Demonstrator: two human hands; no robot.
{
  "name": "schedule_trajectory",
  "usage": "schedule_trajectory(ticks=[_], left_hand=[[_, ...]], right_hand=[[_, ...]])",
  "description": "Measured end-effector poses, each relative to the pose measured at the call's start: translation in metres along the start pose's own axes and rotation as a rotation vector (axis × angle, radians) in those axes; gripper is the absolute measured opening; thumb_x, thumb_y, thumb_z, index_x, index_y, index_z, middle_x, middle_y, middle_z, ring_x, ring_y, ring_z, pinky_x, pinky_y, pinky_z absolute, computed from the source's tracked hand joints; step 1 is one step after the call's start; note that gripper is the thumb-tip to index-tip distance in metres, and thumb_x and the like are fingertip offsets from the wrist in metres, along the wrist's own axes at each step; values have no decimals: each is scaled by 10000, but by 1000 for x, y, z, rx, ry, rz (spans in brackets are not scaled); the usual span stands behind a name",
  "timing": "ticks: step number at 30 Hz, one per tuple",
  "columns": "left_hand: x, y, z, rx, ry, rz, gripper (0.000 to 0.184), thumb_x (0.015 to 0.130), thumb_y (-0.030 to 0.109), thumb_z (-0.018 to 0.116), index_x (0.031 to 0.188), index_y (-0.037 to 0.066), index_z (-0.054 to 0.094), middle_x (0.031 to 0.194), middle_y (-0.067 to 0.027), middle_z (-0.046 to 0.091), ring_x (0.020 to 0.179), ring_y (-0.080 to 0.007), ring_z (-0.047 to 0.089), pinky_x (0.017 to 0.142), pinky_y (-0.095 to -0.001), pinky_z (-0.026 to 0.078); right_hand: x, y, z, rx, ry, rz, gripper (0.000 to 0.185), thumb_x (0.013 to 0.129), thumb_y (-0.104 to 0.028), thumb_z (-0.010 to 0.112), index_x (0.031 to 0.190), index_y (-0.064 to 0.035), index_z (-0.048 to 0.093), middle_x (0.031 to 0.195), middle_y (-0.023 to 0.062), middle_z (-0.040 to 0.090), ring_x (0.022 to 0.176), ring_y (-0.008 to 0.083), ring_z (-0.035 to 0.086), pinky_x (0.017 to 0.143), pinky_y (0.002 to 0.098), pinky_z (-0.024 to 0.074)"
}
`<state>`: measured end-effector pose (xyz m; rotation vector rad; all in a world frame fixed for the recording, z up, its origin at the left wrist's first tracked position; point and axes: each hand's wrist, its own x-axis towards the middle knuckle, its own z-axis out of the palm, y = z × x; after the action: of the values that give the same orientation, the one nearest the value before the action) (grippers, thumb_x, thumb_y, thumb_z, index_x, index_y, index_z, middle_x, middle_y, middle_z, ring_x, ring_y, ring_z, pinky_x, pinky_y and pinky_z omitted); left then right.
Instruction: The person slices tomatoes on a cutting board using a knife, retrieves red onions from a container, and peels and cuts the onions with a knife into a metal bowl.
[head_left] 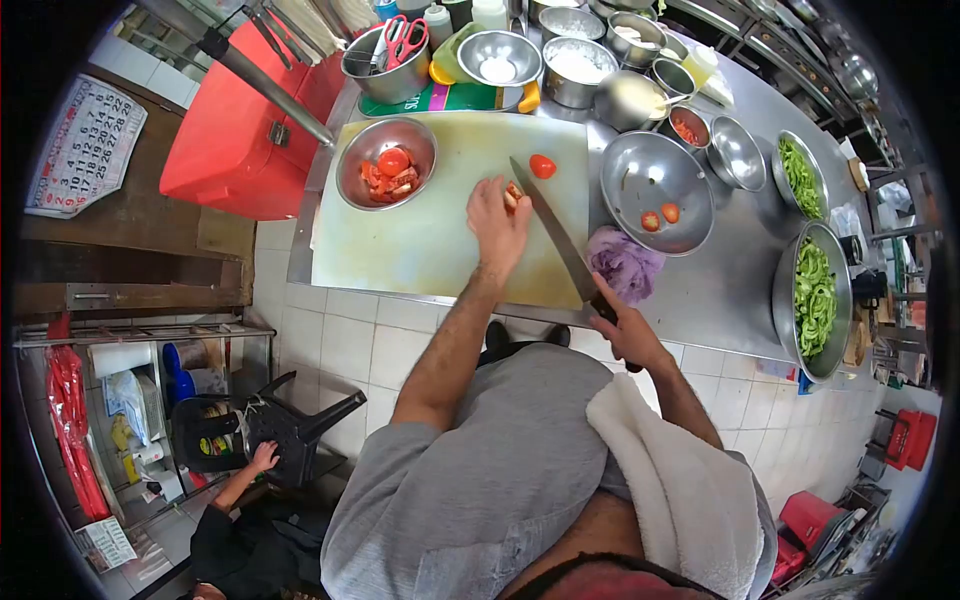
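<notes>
My right hand (630, 333) is closed round the dark handle of a long knife (560, 238), whose blade points up and left over the pale cutting board (400, 250). Against the left side of the blade, my left hand (497, 220) has its fingers bent over a cut tomato piece (513, 195). A tomato half (542, 166) lies on the board just right of the knife tip. Cut tomato pieces (390, 178) fill part of a steel bowl at the board's upper left. The larger steel bowl (640, 180) to the right holds two tomato halves (651, 221).
A purple cloth (626, 264) lies beside the board. Bowls of sliced green vegetable (815, 300) stand at the right. Pots, bowls and red scissors (405, 42) line the back. A red bin (240, 130) stands left. Lower left, another person's hand (264, 456) touches a black stool (290, 430).
</notes>
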<state>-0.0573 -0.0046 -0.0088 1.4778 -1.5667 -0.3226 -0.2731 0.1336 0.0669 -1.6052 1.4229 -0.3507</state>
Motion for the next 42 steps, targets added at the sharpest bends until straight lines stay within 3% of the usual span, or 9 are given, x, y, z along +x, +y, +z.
schedule_trajectory(ticks=[2,5,19,26,29,31,33,39,42], left_hand=[[3,7,12,115,-12,-61,504,864,294,583,1280,57,425,1285,-193,383,1217,-355,324,999,-496,241],[8,6,26,218,-15,-131,433,883,268,557,1258,81,446,1289,-135,376,1213,-314,319,1000,-473,210],[71,17,-51,7,352,106,146,870,109,524,1001,52,556,1074,-133,496,1037,-331,416,899,-437,312],[104,-11,-94,453,396,15,255,845,207,586,1048,53,570,1138,-161,514,1109,-341,426,897,-436,321],[90,-21,-55,232,43,168,375,781,190,663,1132,90,576,1205,-171,497,1139,-356,432,938,-460,364],[73,9,-19,104,-143,225,422,749,157,689,1154,109,578,1225,-176,495,1121,-357,458,967,-446,375],[68,27,4,43,-260,235,454,742,147,689,1178,112,564,1218,-181,501,1119,-359,467,983,-447,369],[74,-9,40,35,-456,135,324,727,70,677,1028,66,559,1201,-164,448,1062,-348,485,906,-426,437],[57,-20,25,-156,-327,184,275,718,19,687,942,39,527,1139,-164,451,1021,-341,493,867,-407,462]], right_hand=[[2,-9,0,370,-168,194,776,870,-77,570,1474,-247,114,679,72,544,506,157,553,449,297,461],[5,6,15,594,-178,110,768,875,-74,553,1478,-218,100,603,2,426,397,92,441,354,246,383],[21,-70,-6,529,-334,-52,786,866,-51,549,1480,-208,85,642,12,452,424,79,438,402,240,394],[25,-62,0,252,-57,-222,761,866,-51,555,1475,-179,115,670,10,461,431,72,410,379,241,377],[11,-52,-6,146,87,-86,721,874,-76,552,1464,-154,146,1098,184,598,670,222,603,651,323,509],[0,-64,-18,316,89,285,716,868,-70,564,1459,-129,163,1210,218,553,976,276,603,865,349,459],[2,-24,-6,238,233,73,715,866,-77,572,1457,-125,173,1207,239,546,1116,303,540,943,369,409],[-5,-14,-8,224,195,128,714,867,-98,575,1455,-121,171,1166,271,560,1032,342,587,904,381,437],[-6,-21,-8,291,22,378,721,864,-101,578,1454,-122,164,1198,283,538,1091,365,560,909,391,431]])
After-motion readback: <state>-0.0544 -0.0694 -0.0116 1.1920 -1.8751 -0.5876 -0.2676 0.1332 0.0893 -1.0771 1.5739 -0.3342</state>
